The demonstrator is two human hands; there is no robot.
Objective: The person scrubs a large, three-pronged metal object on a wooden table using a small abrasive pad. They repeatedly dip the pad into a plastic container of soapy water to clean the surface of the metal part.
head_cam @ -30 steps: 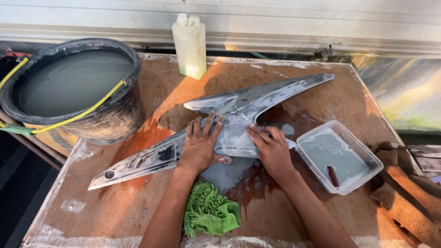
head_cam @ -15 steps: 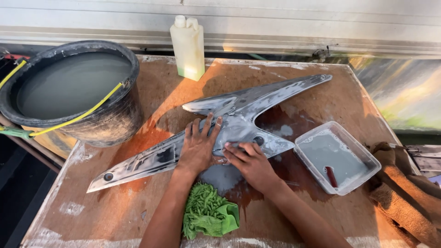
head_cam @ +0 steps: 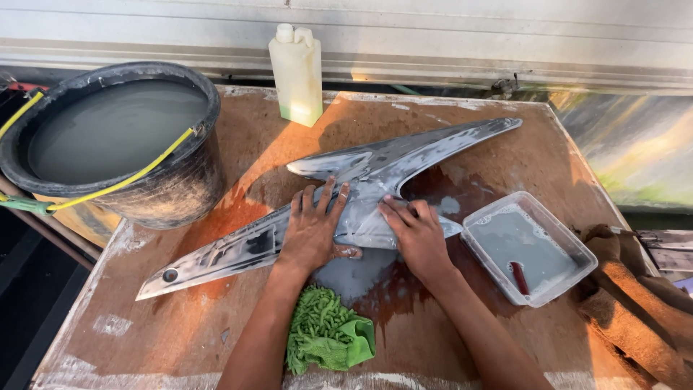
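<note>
I pressed my left hand [head_cam: 312, 231] flat, fingers spread, steadying the long grey pointed plastic panel [head_cam: 339, 202] on the wet counter [head_cam: 216, 318], while my right hand [head_cam: 417, 235], fingers together, rubbed it evenly.

Streaky grey-white forked plastic panel [head_cam: 339, 209] on rust-brown wet wooden table [head_cam: 505, 166]; bright green nubby cloth [head_cam: 328, 336]; black round bucket [head_cam: 173, 188], yellow handle.
</note>
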